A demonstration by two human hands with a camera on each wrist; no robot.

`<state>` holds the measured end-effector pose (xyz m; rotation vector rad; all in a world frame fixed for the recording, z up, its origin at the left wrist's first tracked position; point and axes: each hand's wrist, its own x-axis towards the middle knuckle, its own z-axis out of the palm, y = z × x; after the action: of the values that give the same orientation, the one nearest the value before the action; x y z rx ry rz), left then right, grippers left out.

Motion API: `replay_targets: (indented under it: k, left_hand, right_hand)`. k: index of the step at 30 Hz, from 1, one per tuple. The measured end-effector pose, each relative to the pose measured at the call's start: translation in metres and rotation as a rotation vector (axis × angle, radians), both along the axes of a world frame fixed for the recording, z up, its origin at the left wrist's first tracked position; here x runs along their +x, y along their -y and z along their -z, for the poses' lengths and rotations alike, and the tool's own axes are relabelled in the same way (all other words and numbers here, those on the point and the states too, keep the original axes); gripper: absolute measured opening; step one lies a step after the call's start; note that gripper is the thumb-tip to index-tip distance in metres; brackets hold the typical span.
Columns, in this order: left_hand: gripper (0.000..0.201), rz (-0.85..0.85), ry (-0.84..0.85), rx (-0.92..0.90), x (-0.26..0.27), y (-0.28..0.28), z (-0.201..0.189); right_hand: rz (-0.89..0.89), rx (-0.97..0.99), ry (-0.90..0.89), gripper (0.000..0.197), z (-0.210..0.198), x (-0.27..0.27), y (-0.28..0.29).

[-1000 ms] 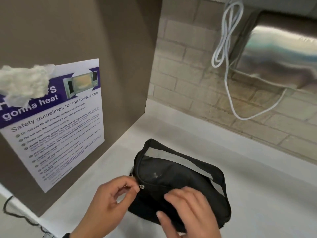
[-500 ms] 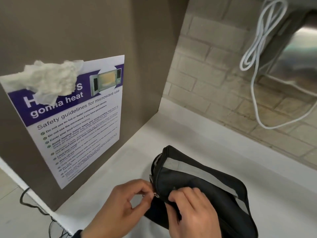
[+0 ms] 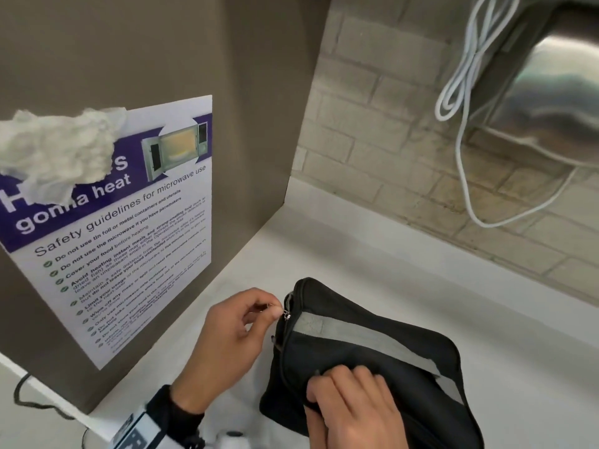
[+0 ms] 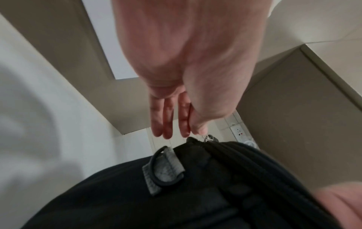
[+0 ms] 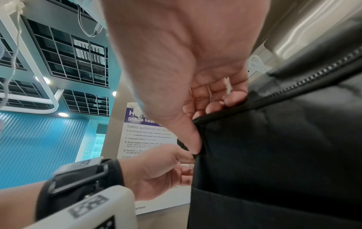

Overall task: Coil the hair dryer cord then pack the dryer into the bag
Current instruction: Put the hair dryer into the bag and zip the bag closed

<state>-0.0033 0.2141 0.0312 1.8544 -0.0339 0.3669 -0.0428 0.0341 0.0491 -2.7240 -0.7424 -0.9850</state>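
A black fabric bag [image 3: 372, 361] with a grey strip lies on the white counter [image 3: 356, 254], its zip running along the left end. My left hand [image 3: 272, 311] pinches the small metal zip pull [image 3: 287, 314] at the bag's upper left corner; the left wrist view shows the same pinch on the zip pull [image 4: 206, 137]. My right hand [image 3: 343, 406] grips the bag's near edge, thumb and fingers curled over the seam of the bag [image 5: 274, 155]. The hair dryer and its cord are hidden from every view.
A grey panel with a microwave safety poster [image 3: 129, 228] stands close on the left, a wad of paper [image 3: 55, 150] stuck on it. A white cable [image 3: 463, 134] hangs on the brick wall beside a steel unit [image 3: 551, 102]. A black cord [image 3: 32, 400] trails at lower left.
My left hand has drawn the zip pull along the bag's left end toward its far corner. The right hand shifted down the near edge, and the bag tilted up slightly.
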Motion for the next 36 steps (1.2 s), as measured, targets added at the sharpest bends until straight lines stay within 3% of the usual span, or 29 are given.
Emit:
replay_targets:
  k: [7, 11, 18, 22, 25, 27, 29, 31, 33, 36]
  left_hand:
    - [0.011, -0.013, -0.037, -0.018, 0.032, 0.008, 0.001]
    - [0.009, -0.025, -0.063, -0.096, 0.038, 0.016, 0.002]
    - [0.007, 0.018, -0.117, -0.181, 0.034, 0.017, 0.003]
    - [0.022, 0.105, -0.161, -0.308, 0.017, 0.009, 0.008]
    - [0.017, 0.178, -0.188, -0.300, -0.007, -0.009, 0.017]
    - [0.024, 0.332, -0.280, -0.234, -0.024, -0.026, 0.025]
    - [0.021, 0.497, -0.405, -0.051, -0.038, -0.039, 0.033]
    - [0.036, 0.541, -0.492, 0.102, -0.048, -0.040, 0.044]
    - [0.058, 0.488, -0.551, 0.122, -0.054, -0.031, 0.052]
    - [0.073, 0.380, -0.586, 0.187, -0.054, -0.011, 0.056]
  right_hand:
    - [0.004, 0.039, -0.052, 0.010, 0.001, -0.002, 0.002]
    - [-0.001, 0.055, -0.109, 0.019, -0.003, -0.004, 0.003]
    - [-0.127, 0.151, -0.147, 0.002, -0.003, -0.006, 0.008]
    - [-0.243, 0.250, -0.168, 0.009, -0.001, -0.018, 0.025]
    - [-0.248, 0.407, -0.219, 0.009, -0.003, -0.036, 0.050]
    - [-0.203, 0.571, -0.172, 0.013, -0.002, -0.041, 0.081]
    - [-0.163, 0.614, -0.152, 0.018, 0.001, -0.043, 0.118]
    - [-0.005, 0.751, -0.229, 0.023, 0.009, -0.048, 0.148]
    - [0.193, 0.872, -0.370, 0.031, 0.028, -0.055, 0.167]
    - [0.271, 0.867, -0.762, 0.070, 0.060, -0.051, 0.163]
